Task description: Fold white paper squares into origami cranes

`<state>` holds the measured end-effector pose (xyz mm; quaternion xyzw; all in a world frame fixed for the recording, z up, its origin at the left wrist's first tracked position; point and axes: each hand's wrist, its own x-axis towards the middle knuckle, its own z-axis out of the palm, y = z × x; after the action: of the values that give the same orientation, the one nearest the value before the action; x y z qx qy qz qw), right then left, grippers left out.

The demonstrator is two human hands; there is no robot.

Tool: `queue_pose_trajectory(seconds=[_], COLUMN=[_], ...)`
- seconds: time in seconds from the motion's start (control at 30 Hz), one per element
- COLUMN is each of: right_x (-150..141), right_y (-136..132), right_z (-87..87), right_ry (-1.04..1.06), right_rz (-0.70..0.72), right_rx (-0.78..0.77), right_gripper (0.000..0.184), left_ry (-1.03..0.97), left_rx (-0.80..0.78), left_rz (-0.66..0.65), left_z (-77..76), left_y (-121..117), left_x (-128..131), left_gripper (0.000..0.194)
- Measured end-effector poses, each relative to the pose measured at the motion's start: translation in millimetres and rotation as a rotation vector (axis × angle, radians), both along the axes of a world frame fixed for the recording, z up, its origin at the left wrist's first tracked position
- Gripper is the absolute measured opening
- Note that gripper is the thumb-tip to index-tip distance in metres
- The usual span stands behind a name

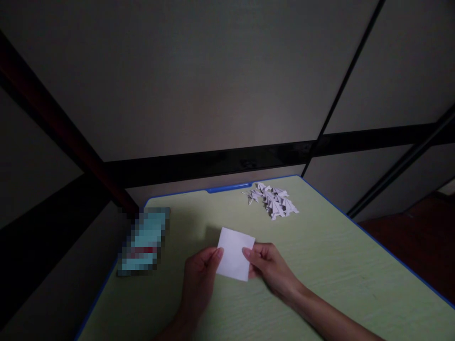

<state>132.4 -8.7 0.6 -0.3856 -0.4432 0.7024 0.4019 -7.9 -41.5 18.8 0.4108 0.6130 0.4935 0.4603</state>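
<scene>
A small white square of paper (234, 253) is held just above the pale green table (337, 265), near its middle. My left hand (199, 279) pinches the paper's left edge with thumb and fingers. My right hand (268, 267) pinches its right edge the same way. The sheet looks flat and unfolded, tilted slightly. Both forearms reach in from the lower edge of the view.
A pile of several small folded white paper figures (273, 200) lies at the table's far right. A blurred-out light blue flat object (144, 241) lies at the left edge. The table has a blue rim (227, 188) and stands against a wall with dark rails.
</scene>
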Motion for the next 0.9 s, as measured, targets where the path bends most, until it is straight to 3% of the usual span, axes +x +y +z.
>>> queue_pose_trajectory(seconds=[0.2, 0.37, 0.6, 0.77, 0.9], right_x=[-3.3, -2.7, -3.2, 9.1, 24.4], right_y=[-3.4, -1.3, -1.6, 5.0, 5.1], right_z=[4.7, 6.5, -0.5, 5.0, 19.8], right_ry=[-0.186, -0.082, -0.009, 0.046, -0.142], right_rz=[-0.105, -0.084, -0.015, -0.05, 0.31], right_rx=[0.127, 0.024, 0.031, 0.104, 0.218], right_gripper=[0.039, 0.03, 0.028, 0.035, 0.03], left_ry=[-0.032, -0.026, -0.074, -0.219, -0.23], left_rx=[0.015, 0.03, 0.036, -0.015, -0.107], left_rz=[0.026, 0.085, 0.092, -0.117, -0.384], left_z=[-0.6, -2.3, -12.4, -12.9, -0.7], left_y=[-2.4, 0.8, 0.9, 1.7, 8.7], left_x=[3.0, -1.4, -0.7, 3.4, -3.8], left_gripper=[0.034, 0.034, 0.032, 0.029, 0.025])
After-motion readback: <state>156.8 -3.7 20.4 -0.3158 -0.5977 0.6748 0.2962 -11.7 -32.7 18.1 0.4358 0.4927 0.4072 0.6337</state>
